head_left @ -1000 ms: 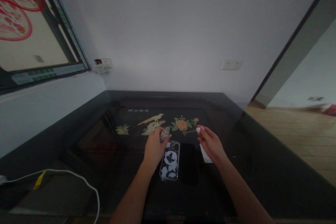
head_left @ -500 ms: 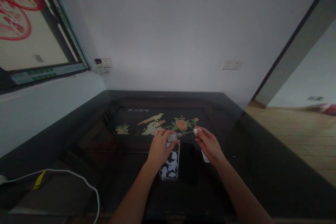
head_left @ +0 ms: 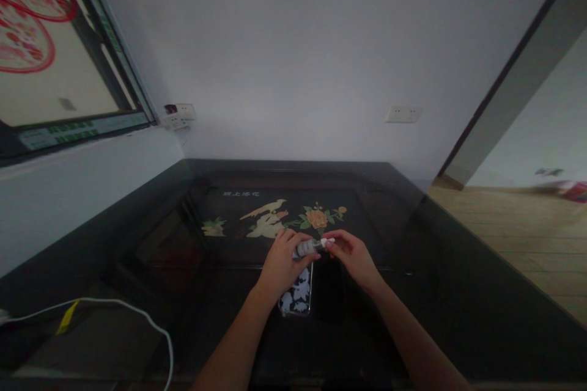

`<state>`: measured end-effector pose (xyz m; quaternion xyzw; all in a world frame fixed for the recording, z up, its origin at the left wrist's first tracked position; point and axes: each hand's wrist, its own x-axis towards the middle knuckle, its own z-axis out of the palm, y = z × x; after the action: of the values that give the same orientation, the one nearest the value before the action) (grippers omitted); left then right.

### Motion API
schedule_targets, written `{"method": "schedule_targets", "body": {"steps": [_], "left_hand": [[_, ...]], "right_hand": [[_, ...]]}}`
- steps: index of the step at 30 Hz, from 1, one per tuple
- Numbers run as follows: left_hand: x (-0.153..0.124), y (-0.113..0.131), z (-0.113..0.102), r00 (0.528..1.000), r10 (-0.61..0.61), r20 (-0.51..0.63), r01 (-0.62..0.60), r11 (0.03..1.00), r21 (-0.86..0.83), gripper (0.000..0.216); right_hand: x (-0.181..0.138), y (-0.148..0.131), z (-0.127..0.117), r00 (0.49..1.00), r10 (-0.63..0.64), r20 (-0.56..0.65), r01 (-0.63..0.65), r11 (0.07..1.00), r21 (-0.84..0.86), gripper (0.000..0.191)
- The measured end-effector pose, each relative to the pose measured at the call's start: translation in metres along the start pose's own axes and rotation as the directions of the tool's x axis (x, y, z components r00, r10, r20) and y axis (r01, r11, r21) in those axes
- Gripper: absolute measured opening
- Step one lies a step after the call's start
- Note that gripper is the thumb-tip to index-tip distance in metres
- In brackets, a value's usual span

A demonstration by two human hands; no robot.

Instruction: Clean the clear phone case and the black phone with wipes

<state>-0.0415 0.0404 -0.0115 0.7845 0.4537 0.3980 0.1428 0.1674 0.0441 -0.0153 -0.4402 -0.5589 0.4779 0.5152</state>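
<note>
Head view: small and greyish, the bottle [head_left: 303, 249] is gripped nearly sideways by the left hand [head_left: 279, 256], above the worktop [head_left: 440, 311]; its white cap [head_left: 326, 242] is pinched by the right hand [head_left: 355, 258] at the top. Below, the white-patterned case [head_left: 296, 294] is partly covered, beside the black phone [head_left: 330, 296].

On the table [head_left: 220, 330], the phone [head_left: 331, 299] is just right of the phone case [head_left: 297, 294]. The bottle [head_left: 304, 248] is above the case's far end. The cord [head_left: 132, 308] is well left of the case.
</note>
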Motion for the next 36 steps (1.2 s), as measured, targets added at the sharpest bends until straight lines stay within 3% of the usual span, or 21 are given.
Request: {"method": "schedule_targets", "body": {"steps": [7, 19, 23, 30, 36], "left_hand": [[0.001, 0.003, -0.002, 1.000, 0.003, 0.020, -0.002, 1.000, -0.022, 0.031], [0.000, 0.009, -0.007, 0.988, 0.101, 0.115, -0.098, 0.995, -0.030, 0.033], [-0.001, 0.010, -0.006, 0.985, 0.104, 0.135, -0.099, 0.994, -0.038, 0.033], [-0.001, 0.009, -0.004, 0.996, 0.045, 0.078, -0.040, 0.998, -0.054, 0.028], [0.000, 0.008, -0.003, 0.999, 0.012, 0.040, -0.010, 0.998, -0.055, 0.026]], "right_hand": [[-0.001, -0.001, 0.000, 0.999, 0.005, 0.039, -0.004, 1.000, -0.025, 0.031], [-0.010, -0.007, 0.004, 0.999, -0.032, 0.031, 0.038, 0.971, -0.238, 0.046], [-0.012, -0.008, 0.004, 0.999, -0.049, 0.019, 0.053, 0.961, -0.272, 0.042], [-0.018, -0.014, 0.008, 0.988, -0.125, 0.094, 0.147, 0.948, -0.282, 0.033], [-0.019, -0.013, 0.008, 0.986, -0.093, 0.139, 0.119, 0.974, -0.191, 0.031]]}}
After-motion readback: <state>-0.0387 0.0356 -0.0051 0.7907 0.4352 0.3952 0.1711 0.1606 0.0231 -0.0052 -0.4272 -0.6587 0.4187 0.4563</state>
